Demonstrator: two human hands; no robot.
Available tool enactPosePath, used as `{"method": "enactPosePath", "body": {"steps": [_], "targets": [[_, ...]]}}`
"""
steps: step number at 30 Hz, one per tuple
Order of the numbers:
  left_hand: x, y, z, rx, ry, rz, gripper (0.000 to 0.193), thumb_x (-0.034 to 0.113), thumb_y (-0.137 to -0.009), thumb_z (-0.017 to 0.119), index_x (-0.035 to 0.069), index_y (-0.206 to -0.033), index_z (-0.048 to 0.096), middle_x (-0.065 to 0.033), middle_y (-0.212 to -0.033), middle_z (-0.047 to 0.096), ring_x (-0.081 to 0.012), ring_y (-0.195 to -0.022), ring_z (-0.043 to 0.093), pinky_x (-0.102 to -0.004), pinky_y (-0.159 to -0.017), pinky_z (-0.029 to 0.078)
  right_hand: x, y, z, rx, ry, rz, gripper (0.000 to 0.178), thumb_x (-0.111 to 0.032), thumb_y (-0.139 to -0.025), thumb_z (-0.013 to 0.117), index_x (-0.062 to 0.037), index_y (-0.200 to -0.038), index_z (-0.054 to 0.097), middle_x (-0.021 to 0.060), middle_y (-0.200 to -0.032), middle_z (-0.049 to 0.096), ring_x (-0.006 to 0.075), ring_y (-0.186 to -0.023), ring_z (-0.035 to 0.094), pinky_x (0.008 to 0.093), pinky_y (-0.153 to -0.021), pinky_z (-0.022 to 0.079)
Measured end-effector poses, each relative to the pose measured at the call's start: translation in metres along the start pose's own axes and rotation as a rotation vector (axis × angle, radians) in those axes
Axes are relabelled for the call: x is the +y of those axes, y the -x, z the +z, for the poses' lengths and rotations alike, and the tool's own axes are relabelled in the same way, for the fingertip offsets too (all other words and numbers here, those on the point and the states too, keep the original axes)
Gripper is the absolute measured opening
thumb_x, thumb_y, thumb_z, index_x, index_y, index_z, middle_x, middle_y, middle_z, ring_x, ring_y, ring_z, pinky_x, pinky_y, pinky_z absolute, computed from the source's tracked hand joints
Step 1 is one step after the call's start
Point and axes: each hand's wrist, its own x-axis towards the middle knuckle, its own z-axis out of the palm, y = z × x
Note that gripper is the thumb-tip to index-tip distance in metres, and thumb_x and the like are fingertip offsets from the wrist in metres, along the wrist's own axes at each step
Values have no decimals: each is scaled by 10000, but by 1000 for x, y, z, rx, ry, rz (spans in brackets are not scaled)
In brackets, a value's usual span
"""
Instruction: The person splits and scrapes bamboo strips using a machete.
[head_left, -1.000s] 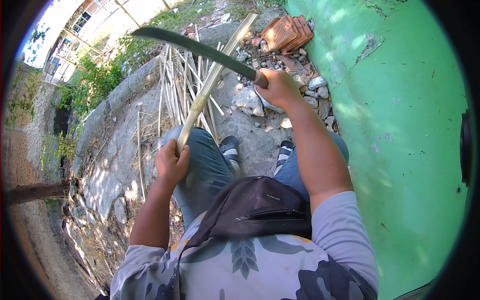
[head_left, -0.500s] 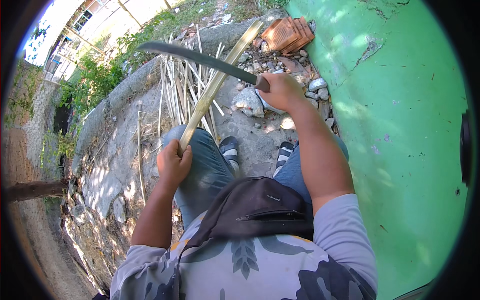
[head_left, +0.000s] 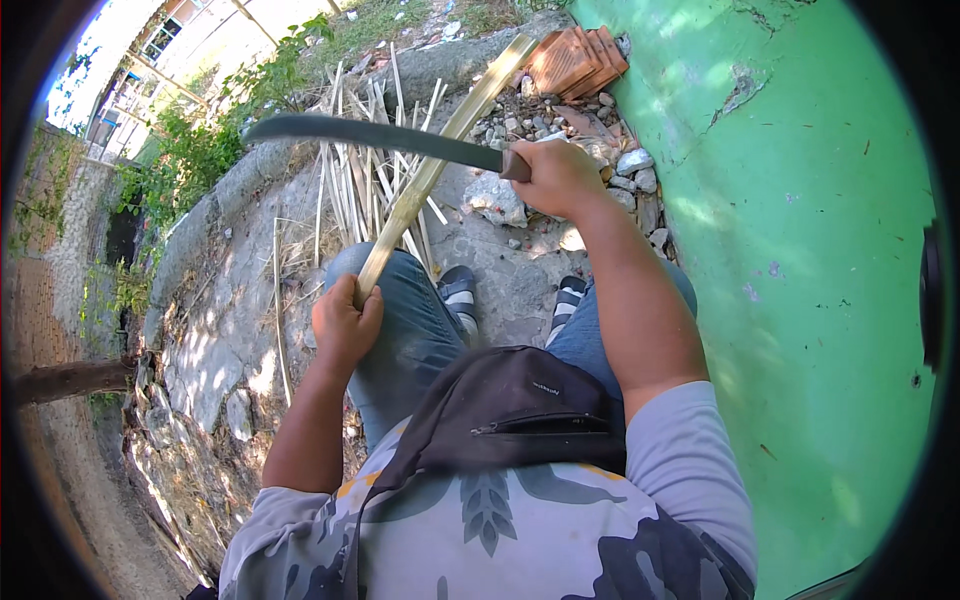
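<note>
My left hand (head_left: 346,318) is closed round the near end of a split bamboo strip (head_left: 425,178), just above my left knee. The strip slants up and away to the right. In my right hand (head_left: 563,180) is the brown handle of a machete (head_left: 380,134), gripped tight. Its long dark blade points left and lies across the strip at about the middle of the strip's length. Whether the edge touches the bamboo or only passes over it, I cannot tell.
Several thin split strips (head_left: 350,165) lie in a pile beyond my left knee. Stones (head_left: 495,198) and stacked orange roof tiles (head_left: 575,62) are ahead, by the green wall (head_left: 800,300) on my right. A low concrete kerb (head_left: 215,200) curves along the left. A black bag (head_left: 520,405) rests on my lap.
The machete has shifted slightly left, and its blade has turned nearer to level. The bamboo strip has moved a little, its far end going slightly up and right.
</note>
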Motion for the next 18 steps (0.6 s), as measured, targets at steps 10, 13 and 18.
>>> {"method": "enactPosePath", "body": {"steps": [10,13,18], "targets": [[-5,-7,-6,-76,45,60,288,243,-874,711,33,-776,541,-182,-650,581,-388,-590,583,-463,-561,439,32,-4,0,292,-116,73,177,-299,-864,705,-142,-945,719,136,-856,728,369,-861,707,479,-755,556],[-1,-5,-8,-70,34,37,302,245,-876,714,34,-763,530,-185,-642,570,-389,-582,574,-466,-555,432,1,-3,2,123,-77,60,171,-268,-838,747,-119,-907,699,133,-810,712,375,-782,692,472,-715,533],[-6,-5,-5,-54,17,42,311,248,-878,719,36,-752,529,-182,-629,558,-382,-566,562,-459,-544,424,-5,0,2,77,142,-270,157,-217,-769,741,-119,-858,657,115,-750,684,365,-770,690,478,-724,535]]}}
